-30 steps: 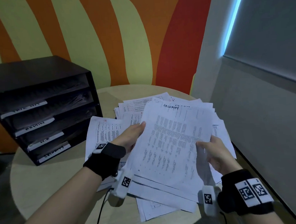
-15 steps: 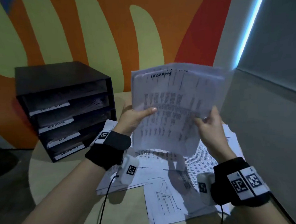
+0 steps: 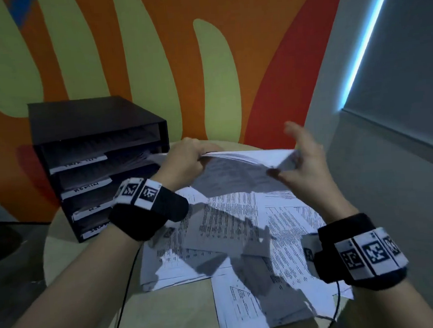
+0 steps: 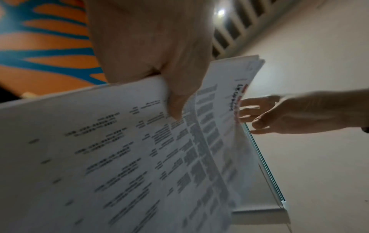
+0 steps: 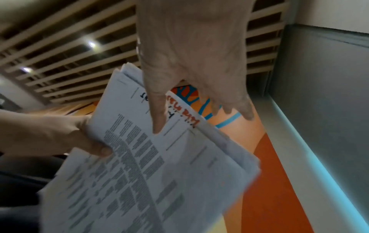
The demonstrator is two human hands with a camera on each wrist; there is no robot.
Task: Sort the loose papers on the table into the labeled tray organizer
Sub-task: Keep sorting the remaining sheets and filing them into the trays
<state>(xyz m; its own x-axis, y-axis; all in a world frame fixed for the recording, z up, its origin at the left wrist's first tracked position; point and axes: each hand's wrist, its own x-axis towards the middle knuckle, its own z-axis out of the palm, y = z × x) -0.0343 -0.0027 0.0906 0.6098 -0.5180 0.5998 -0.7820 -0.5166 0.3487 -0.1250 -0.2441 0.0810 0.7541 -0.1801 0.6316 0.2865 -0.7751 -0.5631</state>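
A stack of printed papers (image 3: 246, 167) hangs nearly flat above the table, its left end close to the black tray organizer (image 3: 94, 125). My left hand (image 3: 199, 157) grips the stack's left edge, thumb on the printed face (image 4: 175, 97). My right hand (image 3: 289, 149) is at the stack's right corner, fingers straight and spread. Its thumb lies on the sheet (image 5: 159, 123) and the other fingertips (image 4: 247, 110) touch the edge. Handwritten black and red headings mark the top sheets (image 5: 183, 113). Several loose papers (image 3: 239, 225) lie spread on the table beneath.
The organizer has several stacked trays with white handwritten labels (image 3: 83, 163) and stands at the back left of the round beige table (image 3: 169, 313). A painted wall rises behind, and a grey wall panel (image 3: 388, 178) stands close on the right. Wrist cables hang over the table.
The stack was lifted off the table and held upright; it has now tipped flat and swung left toward the organizer. My right hand has loosened from a grip to straight fingers.
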